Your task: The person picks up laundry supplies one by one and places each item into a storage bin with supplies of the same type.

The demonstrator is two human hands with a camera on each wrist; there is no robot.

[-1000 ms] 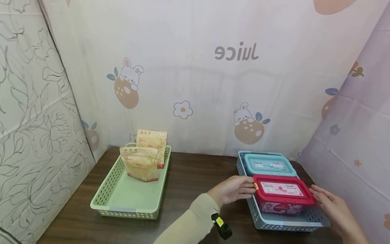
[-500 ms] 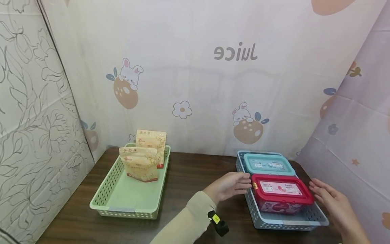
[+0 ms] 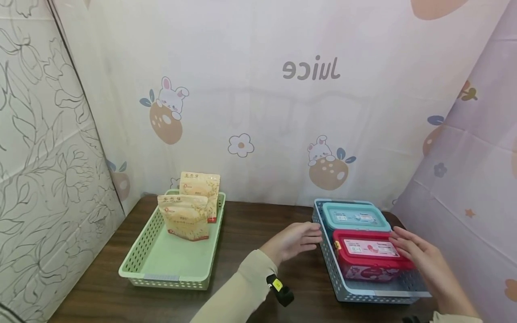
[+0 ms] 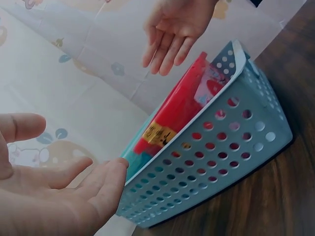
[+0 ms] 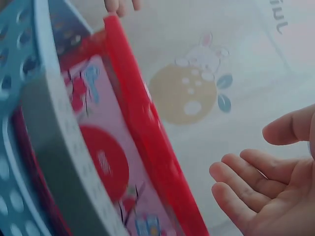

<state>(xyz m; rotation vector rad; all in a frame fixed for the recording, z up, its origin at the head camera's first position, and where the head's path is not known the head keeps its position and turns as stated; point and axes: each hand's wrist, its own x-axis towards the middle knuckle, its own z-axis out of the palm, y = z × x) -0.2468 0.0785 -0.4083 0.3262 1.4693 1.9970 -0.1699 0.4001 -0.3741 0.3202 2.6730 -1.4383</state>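
Note:
A red lidded box (image 3: 369, 251) with a pink label sits in the blue perforated basket (image 3: 343, 289). Behind it in the same basket lies a teal lidded box (image 3: 355, 217). My left hand (image 3: 291, 242) is just left of the basket, fingers relaxed and holding nothing. In the left wrist view the red box (image 4: 179, 108) shows a yellow sticker above the basket's rim, apart from my fingertips. My right hand (image 3: 422, 258) is over the basket's right side, overlapping the red box's right end in the head view. The right wrist view shows its fingers (image 5: 236, 196) loosely bent with nothing in them.
On the left of the dark wooden table (image 3: 258, 269) stands a green perforated basket (image 3: 173, 255). Two yellow pouches, a front one (image 3: 186, 220) and a rear one (image 3: 202, 188), stand upright at its back. A printed curtain (image 3: 250, 112) hangs behind the table.
My left hand has drawn away leftward from the red box. The right hand has left the box's right end and moved up and leftward over it. Both boxes stay in the basket.

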